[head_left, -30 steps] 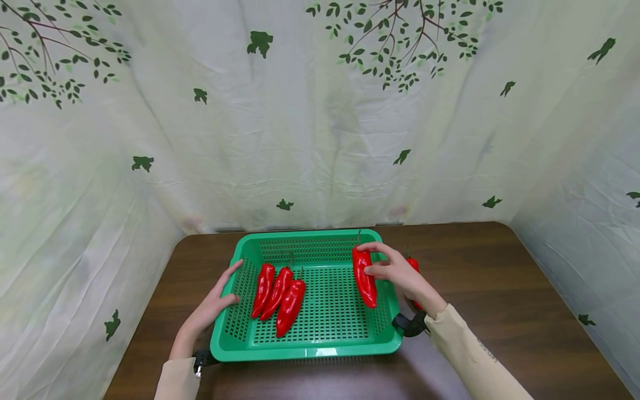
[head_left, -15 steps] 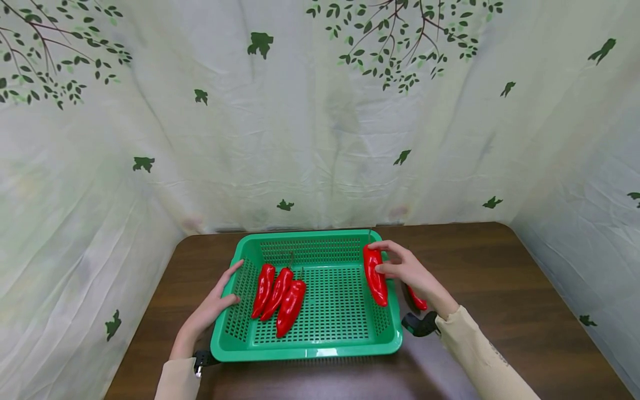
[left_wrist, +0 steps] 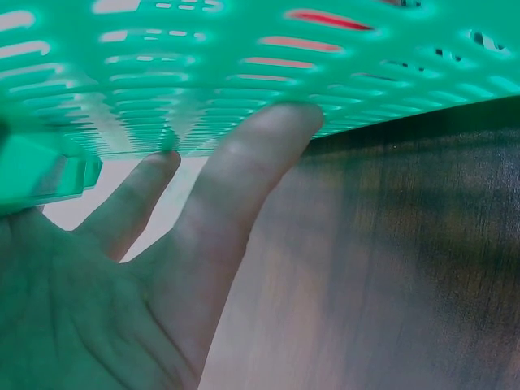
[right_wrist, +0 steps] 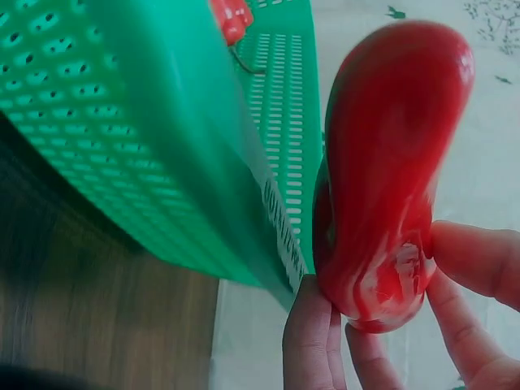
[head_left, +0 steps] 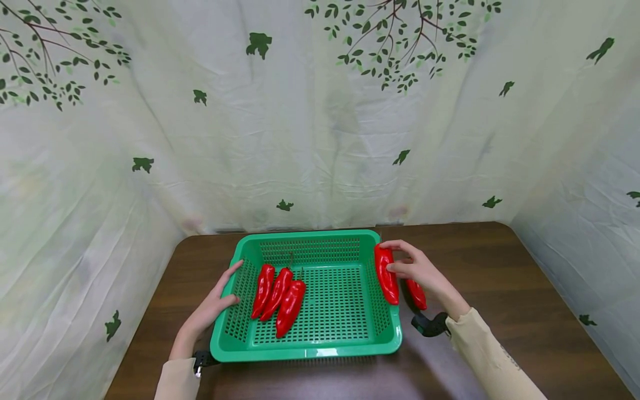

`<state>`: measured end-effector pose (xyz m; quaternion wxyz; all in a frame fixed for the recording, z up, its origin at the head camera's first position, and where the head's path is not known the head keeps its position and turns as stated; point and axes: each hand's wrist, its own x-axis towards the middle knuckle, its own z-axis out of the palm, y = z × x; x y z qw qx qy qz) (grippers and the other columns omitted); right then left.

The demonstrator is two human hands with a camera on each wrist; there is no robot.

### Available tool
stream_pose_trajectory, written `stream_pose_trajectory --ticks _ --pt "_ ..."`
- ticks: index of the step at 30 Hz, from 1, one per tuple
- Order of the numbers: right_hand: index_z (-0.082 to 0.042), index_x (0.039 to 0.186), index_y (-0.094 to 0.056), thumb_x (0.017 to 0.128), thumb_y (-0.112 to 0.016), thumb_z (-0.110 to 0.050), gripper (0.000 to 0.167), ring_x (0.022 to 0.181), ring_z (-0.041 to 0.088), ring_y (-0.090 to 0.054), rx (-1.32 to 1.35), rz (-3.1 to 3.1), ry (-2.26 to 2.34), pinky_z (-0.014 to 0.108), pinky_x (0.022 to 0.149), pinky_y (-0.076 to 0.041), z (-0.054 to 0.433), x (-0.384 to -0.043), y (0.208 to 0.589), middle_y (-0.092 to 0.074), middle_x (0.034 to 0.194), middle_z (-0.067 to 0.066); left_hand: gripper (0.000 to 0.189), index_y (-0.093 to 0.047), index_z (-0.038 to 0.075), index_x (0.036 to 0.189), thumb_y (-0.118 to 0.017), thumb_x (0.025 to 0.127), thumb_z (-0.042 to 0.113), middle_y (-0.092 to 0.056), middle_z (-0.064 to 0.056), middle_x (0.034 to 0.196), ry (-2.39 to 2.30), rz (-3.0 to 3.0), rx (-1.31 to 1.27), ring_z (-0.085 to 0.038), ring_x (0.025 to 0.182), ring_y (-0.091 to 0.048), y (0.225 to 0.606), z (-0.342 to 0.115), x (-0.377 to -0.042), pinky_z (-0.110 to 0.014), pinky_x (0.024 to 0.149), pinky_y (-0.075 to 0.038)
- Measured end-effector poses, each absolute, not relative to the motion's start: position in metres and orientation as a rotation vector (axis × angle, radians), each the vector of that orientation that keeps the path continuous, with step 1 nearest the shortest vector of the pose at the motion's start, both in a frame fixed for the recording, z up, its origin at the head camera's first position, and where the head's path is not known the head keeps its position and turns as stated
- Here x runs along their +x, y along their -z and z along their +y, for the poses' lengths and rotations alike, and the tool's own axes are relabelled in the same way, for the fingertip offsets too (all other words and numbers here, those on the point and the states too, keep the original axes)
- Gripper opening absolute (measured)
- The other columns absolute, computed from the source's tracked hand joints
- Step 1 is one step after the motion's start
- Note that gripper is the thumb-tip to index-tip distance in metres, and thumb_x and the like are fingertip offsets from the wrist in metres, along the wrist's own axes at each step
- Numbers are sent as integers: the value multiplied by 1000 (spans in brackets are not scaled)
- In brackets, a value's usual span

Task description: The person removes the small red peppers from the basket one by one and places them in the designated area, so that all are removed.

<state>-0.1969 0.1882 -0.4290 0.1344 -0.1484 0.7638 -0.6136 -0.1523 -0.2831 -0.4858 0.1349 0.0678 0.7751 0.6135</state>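
My right hand [head_left: 412, 269] pinches a glossy red pepper [head_left: 386, 276] between thumb and fingers, above the right rim of a green slotted basket [head_left: 300, 354]. In the right wrist view the pepper [right_wrist: 394, 162] stands upright beside the basket wall [right_wrist: 171, 122], its lower end between the fingertips. My left hand [head_left: 212, 305] rests along the basket's left side with straight, spread fingers; in the left wrist view the thumb [left_wrist: 244, 175] reaches to the slotted wall. Inside the basket's left half lie three red peppers: a left one [head_left: 263, 290], a middle one [head_left: 277, 293] and a right one [head_left: 291, 308].
Another red pepper [head_left: 416, 294] lies on the brown wooden table [head_left: 500, 305] to the right of the basket, partly behind my right hand and wrist camera. A pale leaf-patterned cloth [head_left: 325, 139] hangs behind the table and along both sides.
My right hand has carried its pepper rightward, from above the basket's inside to over its right rim. The left hand, the basket and the peppers in it have stayed put.
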Motion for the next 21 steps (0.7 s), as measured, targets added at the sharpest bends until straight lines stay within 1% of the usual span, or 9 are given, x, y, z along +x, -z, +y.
stream_pose_trajectory --ticks 2,7,11,15,18,21 --pt "-3 133 -47 90 -60 -7 45 96 31 -60 -431 2241 1769 39 80 -54 191 -196 429 -47 129 24 76 -16 27 153 -45 87 2 -8 -17 154 -1772 2250 195 -51 126 -32 486 -283 -152 -46 77 -53" --pt "-3 132 -47 90 -58 -7 44 96 31 -58 -425 2274 1777 37 77 -54 197 -194 431 -47 127 22 76 -15 27 153 -45 87 2 -8 -18 154 -1770 2253 201 -52 126 -32 486 -284 -152 -46 78 -53" --pt "-1 133 -46 90 -58 -6 45 101 34 -54 -410 2279 1790 37 77 -53 203 -192 433 -45 129 23 76 -15 27 153 -44 87 1 -8 -18 154 -1771 2247 210 -51 126 -32 486 -284 -152 -45 79 -53" --pt "-1 134 -45 90 -57 -4 46 108 39 -49 -369 2253 1817 43 81 -52 208 -190 434 -41 133 24 76 -15 26 153 -43 88 0 -8 -20 154 -1779 2245 233 -52 125 -33 487 -284 -152 -46 78 -53" --pt "-1 134 -45 90 -56 -2 46 108 39 -49 -331 2241 1833 47 82 -51 213 -190 436 -41 133 24 76 -15 26 153 -43 87 -1 -9 -20 154 -1788 2239 233 -52 124 -34 487 -284 -152 -47 78 -53" --pt "-1 134 -45 90 -56 -2 46 106 37 -50 -318 2256 1826 48 81 -52 218 -190 438 -41 133 24 76 -15 26 153 -43 87 0 -9 -19 154 -1787 2240 234 -52 125 -34 488 -284 -153 -46 78 -53"
